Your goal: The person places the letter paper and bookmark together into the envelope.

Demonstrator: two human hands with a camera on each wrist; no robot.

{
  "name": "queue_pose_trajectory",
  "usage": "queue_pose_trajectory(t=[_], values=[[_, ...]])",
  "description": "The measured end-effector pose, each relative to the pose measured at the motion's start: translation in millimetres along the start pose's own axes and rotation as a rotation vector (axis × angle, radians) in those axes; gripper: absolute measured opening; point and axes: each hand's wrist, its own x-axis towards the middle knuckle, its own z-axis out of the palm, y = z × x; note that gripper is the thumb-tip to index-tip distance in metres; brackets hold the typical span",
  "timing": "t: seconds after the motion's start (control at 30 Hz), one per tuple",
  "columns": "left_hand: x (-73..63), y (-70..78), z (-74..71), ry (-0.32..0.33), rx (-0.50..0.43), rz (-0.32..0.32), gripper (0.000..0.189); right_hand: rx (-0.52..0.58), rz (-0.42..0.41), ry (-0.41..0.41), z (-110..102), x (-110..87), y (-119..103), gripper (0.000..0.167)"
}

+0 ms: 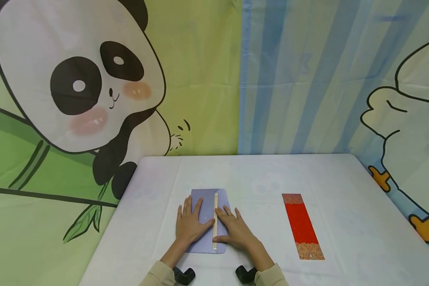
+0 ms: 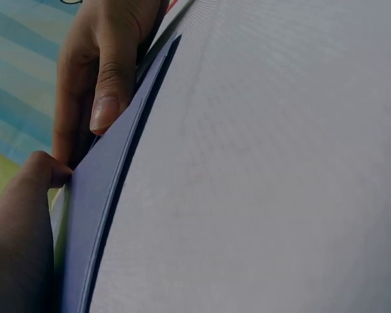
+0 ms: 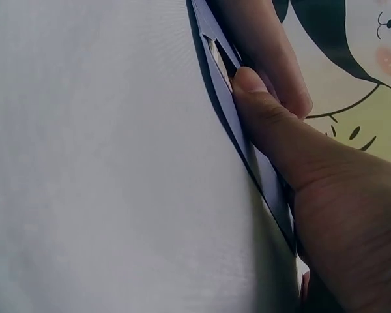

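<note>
A flat purple envelope (image 1: 203,194) lies on the white table, with a narrow cream strip (image 1: 215,203) running lengthwise down its right part. My left hand (image 1: 190,227) rests on the envelope left of the strip, fingers spread and thumb reaching to the strip. On the right part lies my right hand (image 1: 237,230), its fingers also spread, with the index fingertip and thumb at the strip. In the right wrist view, the envelope's near edge (image 3: 274,195) gapes a little beside the right thumb. The left wrist view shows both thumbs close together over the purple paper (image 2: 94,215).
A long red paper piece (image 1: 300,222) with gold-patterned ends lies to the right on the white table (image 1: 357,206). Black wrist devices (image 1: 184,276) sit at both sleeves. Behind the table hang printed curtains (image 1: 200,79) with a panda and stripes.
</note>
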Motion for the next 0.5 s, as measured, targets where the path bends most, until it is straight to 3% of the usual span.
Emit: queue_pose_trajectory(t=[0.5], values=[[-0.7, 0.6, -0.8, 0.019, 0.002, 0.006, 0.092, 0.109, -0.061, -0.076, -11, -1.3, 8, 0.099]])
